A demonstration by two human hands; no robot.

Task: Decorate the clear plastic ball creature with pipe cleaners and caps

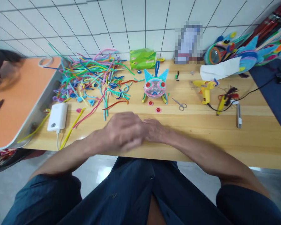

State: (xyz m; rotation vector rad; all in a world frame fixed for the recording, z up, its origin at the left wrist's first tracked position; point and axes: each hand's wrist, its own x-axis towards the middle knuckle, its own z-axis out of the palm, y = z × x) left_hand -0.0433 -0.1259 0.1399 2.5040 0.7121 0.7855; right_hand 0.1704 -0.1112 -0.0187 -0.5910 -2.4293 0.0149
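Observation:
Near the table's front edge my two hands meet. My left hand [125, 129] is smeared by motion, its fingers bent down, and I cannot tell what, if anything, is in it. Low over the wood, my right hand [155, 130] looks flat, its fingertips partly hidden behind the left. Beyond them stands a craft animal figure [155, 88] with blue pointed ears, red-and-pink round eyes and a blue loop on top. Two red-and-pink discs, a nearer disc [158, 110] and a farther disc [150, 103], lie before it. Small scissors [179, 104] rest to its right.
Pipe cleaners [93, 72] are heaped at back left, by a white power bank [57, 117] and an orange-bottomed tray [25, 103]. A green tissue pack [142, 58] stands by the wall. Rightward lie a yellow glue gun [205, 89] with cord, a utility knife [239, 116] and finished crafts [248, 57].

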